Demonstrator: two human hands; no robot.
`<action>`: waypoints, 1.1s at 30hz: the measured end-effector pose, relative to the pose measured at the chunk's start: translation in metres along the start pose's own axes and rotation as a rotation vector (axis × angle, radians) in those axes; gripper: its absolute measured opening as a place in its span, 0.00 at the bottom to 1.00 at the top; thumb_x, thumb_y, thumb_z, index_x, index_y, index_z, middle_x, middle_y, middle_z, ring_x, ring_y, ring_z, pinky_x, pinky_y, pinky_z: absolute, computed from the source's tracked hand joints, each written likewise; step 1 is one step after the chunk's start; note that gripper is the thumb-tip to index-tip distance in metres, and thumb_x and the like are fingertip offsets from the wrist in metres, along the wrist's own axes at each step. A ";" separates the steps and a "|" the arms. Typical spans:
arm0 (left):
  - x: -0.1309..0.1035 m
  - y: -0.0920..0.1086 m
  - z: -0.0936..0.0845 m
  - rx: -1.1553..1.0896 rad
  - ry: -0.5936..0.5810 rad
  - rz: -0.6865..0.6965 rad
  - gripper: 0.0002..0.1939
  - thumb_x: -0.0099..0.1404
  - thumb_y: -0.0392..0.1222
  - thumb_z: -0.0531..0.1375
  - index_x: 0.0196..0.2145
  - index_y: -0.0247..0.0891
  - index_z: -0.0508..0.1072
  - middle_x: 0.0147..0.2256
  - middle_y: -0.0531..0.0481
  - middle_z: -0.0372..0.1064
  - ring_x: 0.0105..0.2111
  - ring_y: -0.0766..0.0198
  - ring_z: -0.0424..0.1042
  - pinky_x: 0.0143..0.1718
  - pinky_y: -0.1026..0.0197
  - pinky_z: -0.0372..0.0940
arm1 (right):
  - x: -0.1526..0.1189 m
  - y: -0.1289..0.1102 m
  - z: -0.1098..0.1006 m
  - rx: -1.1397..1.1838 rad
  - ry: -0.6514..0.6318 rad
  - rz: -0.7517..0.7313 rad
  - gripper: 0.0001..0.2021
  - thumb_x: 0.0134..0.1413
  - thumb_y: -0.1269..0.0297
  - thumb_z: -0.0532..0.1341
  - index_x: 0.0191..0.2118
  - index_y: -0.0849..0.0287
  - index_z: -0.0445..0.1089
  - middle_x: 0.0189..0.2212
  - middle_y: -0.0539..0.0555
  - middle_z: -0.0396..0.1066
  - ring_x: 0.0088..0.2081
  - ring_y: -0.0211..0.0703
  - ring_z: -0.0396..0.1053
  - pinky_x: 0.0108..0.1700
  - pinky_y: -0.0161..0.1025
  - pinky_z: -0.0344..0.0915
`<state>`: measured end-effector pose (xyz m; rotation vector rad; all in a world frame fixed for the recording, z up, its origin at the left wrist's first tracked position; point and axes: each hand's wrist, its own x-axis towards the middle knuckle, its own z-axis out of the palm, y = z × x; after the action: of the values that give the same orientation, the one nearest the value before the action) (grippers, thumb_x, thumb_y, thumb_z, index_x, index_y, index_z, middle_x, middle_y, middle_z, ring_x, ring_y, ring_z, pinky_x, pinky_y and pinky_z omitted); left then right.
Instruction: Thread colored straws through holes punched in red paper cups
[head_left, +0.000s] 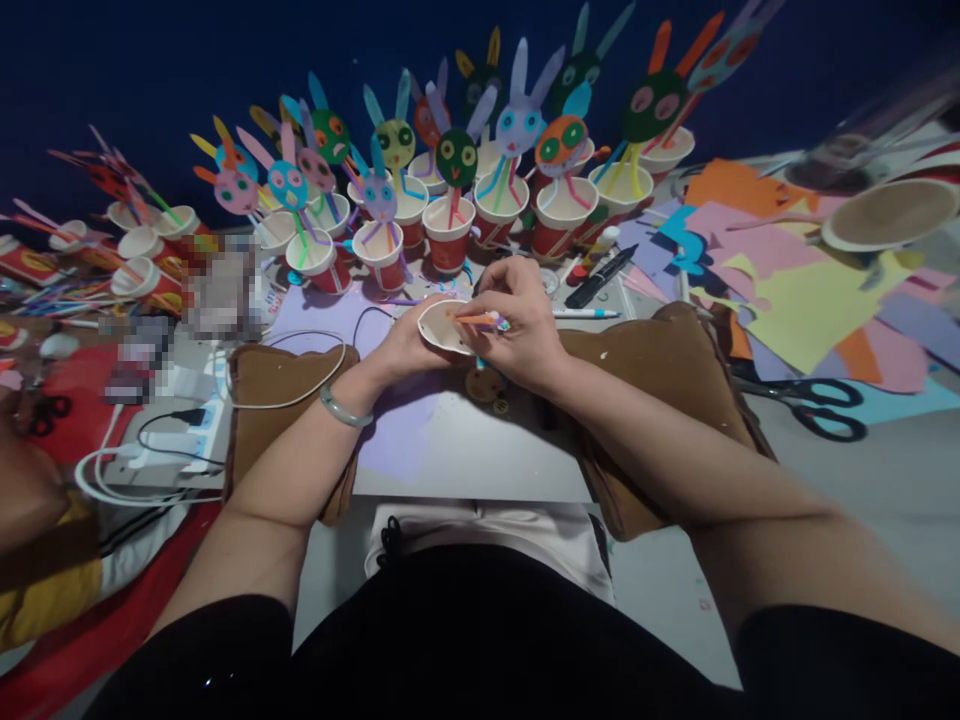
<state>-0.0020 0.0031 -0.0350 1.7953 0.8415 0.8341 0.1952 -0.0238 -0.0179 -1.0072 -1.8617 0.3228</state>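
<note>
While the left hand [405,346] grips the paper cup [437,329], the right hand [519,320] pinches an orange straw [474,319]; its long axis runs sideways over the cup's mouth.

The single view looks out from the person's head, facing forward and down over the table [517,455]. It sits close above the body: the shirt [480,640] fills the bottom centre, and the left hand [405,345] and right hand [517,315] meet mid-frame, within arm's reach. The wall [187,80] spans the top edge; the wide field stretches objects toward both sides.
</note>
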 end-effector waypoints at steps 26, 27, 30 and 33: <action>-0.003 -0.001 0.015 -0.046 0.027 0.100 0.37 0.49 0.58 0.77 0.49 0.37 0.69 0.46 0.42 0.76 0.46 0.53 0.77 0.51 0.50 0.72 | 0.005 -0.004 -0.010 0.117 -0.231 -0.109 0.14 0.55 0.47 0.65 0.41 0.49 0.78 0.38 0.53 0.75 0.49 0.54 0.72 0.73 0.67 0.45; -0.003 -0.002 0.014 -0.043 0.029 0.105 0.36 0.49 0.57 0.77 0.48 0.37 0.69 0.45 0.42 0.76 0.46 0.52 0.77 0.51 0.50 0.72 | 0.004 -0.005 -0.010 0.117 -0.229 -0.107 0.13 0.55 0.48 0.65 0.41 0.49 0.78 0.38 0.53 0.75 0.49 0.54 0.72 0.73 0.67 0.45; -0.004 -0.001 0.013 -0.008 0.025 0.109 0.34 0.51 0.55 0.76 0.49 0.36 0.72 0.47 0.41 0.76 0.47 0.52 0.77 0.53 0.49 0.72 | 0.004 -0.006 -0.008 0.119 -0.200 -0.096 0.10 0.57 0.50 0.65 0.37 0.50 0.78 0.36 0.53 0.76 0.48 0.54 0.74 0.72 0.67 0.47; -0.004 0.003 0.013 0.017 0.002 0.114 0.31 0.53 0.52 0.74 0.51 0.37 0.74 0.51 0.40 0.76 0.51 0.50 0.76 0.57 0.48 0.70 | 0.004 -0.005 -0.006 0.121 -0.154 -0.082 0.11 0.59 0.50 0.64 0.35 0.51 0.77 0.36 0.55 0.77 0.47 0.54 0.75 0.72 0.68 0.49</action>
<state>0.0072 -0.0067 -0.0364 1.8718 0.7548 0.9044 0.1969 -0.0253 -0.0095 -0.8413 -1.9902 0.4694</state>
